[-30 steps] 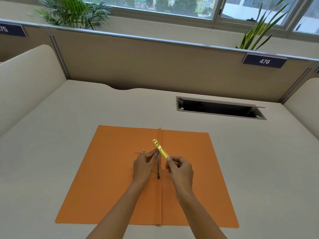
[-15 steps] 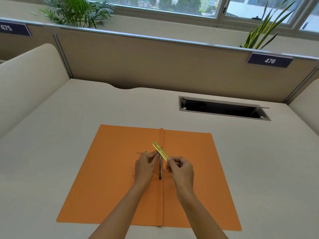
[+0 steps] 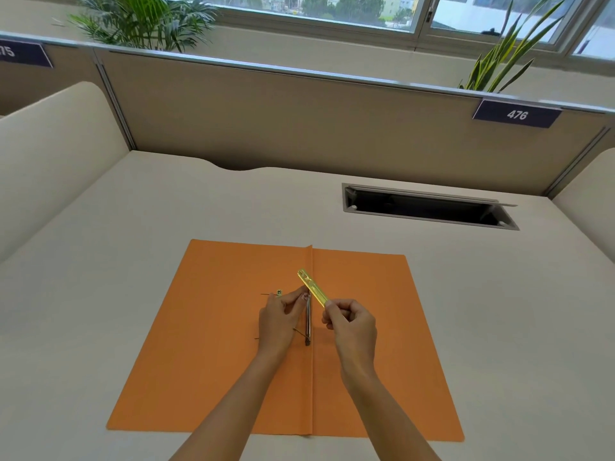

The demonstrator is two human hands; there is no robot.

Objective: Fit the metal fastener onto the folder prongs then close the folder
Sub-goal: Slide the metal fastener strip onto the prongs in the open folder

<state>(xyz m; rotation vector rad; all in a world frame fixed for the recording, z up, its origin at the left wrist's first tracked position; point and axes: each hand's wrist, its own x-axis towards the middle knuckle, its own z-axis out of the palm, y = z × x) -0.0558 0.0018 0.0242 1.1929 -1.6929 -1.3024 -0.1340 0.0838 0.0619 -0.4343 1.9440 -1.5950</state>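
Observation:
An orange folder (image 3: pixel 216 327) lies open and flat on the desk, its spine running away from me. A dark metal prong strip (image 3: pixel 308 322) lies along the spine, with thin prongs sticking out to its left. My right hand (image 3: pixel 352 324) pinches the near end of a yellow metal fastener bar (image 3: pixel 311 287), which slants up and to the left over the spine. My left hand (image 3: pixel 279 319) rests on the left flap, its fingertips at the strip's far end, touching a prong there.
An open cable slot (image 3: pixel 429 207) is sunk in the desk at the back right. Beige partition walls (image 3: pixel 299 128) close the desk at the back and both sides. Plants (image 3: pixel 143 18) stand behind the partition.
The fastener bar has come down slightly toward the spine, then held steady. Both hands stay at nearly the same place on the folder.

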